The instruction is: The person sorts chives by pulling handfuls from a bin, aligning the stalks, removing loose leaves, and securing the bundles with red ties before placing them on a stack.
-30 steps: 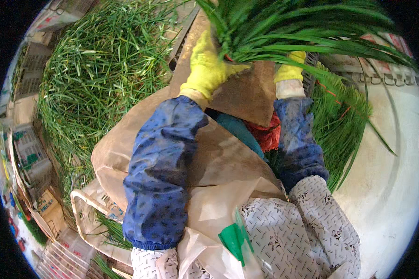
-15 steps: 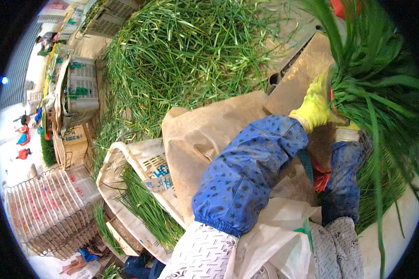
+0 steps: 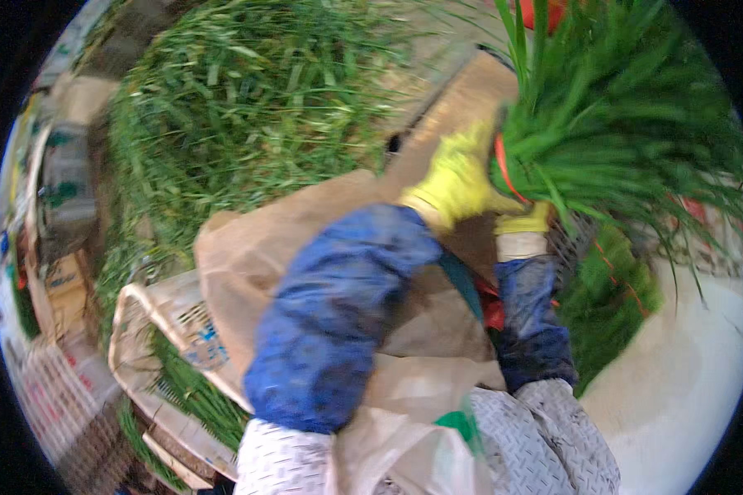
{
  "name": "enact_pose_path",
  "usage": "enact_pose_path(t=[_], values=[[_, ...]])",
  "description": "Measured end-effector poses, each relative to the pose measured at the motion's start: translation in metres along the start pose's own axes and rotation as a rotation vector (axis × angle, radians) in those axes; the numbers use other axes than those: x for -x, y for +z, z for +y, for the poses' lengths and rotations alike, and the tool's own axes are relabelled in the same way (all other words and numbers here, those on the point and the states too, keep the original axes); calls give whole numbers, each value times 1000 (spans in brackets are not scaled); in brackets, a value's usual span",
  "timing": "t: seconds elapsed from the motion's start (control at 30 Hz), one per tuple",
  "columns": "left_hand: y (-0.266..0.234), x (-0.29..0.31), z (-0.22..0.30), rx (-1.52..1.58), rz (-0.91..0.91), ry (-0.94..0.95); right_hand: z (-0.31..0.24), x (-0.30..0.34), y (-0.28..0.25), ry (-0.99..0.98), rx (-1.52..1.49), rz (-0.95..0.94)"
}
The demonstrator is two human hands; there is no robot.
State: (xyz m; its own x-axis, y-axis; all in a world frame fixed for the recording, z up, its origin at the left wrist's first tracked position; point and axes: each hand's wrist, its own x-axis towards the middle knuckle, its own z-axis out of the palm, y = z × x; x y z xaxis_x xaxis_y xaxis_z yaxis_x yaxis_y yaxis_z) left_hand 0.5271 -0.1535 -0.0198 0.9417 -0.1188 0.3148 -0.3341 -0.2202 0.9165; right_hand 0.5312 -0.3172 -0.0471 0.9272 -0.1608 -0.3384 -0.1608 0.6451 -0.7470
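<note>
A thick bunch of long green chives (image 3: 603, 124) fans out at the upper right, with an orange-red band (image 3: 508, 169) around its gathered end. My left hand (image 3: 458, 177), in a yellow glove, is closed around that end beside the band. Just below the bunch is my right hand (image 3: 524, 221), also gloved in yellow; it seems to grip the bunch from underneath, its fingers mostly hidden by leaves. Blue sleeve covers (image 3: 338, 305) run over both forearms. Below the right hand lies another heap of chives (image 3: 607, 305) with red ties on it.
Loose green leaves (image 3: 248, 115) are heaped on the floor ahead. A white crate (image 3: 128, 330) with chives stands at my left, near stacked crates (image 3: 66, 404). Brown sheeting (image 3: 281, 247) covers my lap, and a brown board (image 3: 470, 91) slants beyond it. A pale surface (image 3: 677, 388) is at lower right.
The whole view has swung, so surroundings sit further left. Both hands still hold the bunch, whose band now shows more clearly. The tied heap at right has come further into view.
</note>
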Motion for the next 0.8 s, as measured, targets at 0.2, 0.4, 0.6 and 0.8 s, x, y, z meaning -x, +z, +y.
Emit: enact_pose_path(t=[0.2,0.4,0.6,0.8], values=[[-86,-86,48,-496,-806,-225,10,84,-16,366,158,-36],[-124,-51,77,-485,-315,-139,8,116,-42,436,82,-186],[-44,-17,61,-892,-402,105,-44,116,-35,529,513,-452],[-47,7,16,-883,-385,45,-77,108,15,544,884,-520]])
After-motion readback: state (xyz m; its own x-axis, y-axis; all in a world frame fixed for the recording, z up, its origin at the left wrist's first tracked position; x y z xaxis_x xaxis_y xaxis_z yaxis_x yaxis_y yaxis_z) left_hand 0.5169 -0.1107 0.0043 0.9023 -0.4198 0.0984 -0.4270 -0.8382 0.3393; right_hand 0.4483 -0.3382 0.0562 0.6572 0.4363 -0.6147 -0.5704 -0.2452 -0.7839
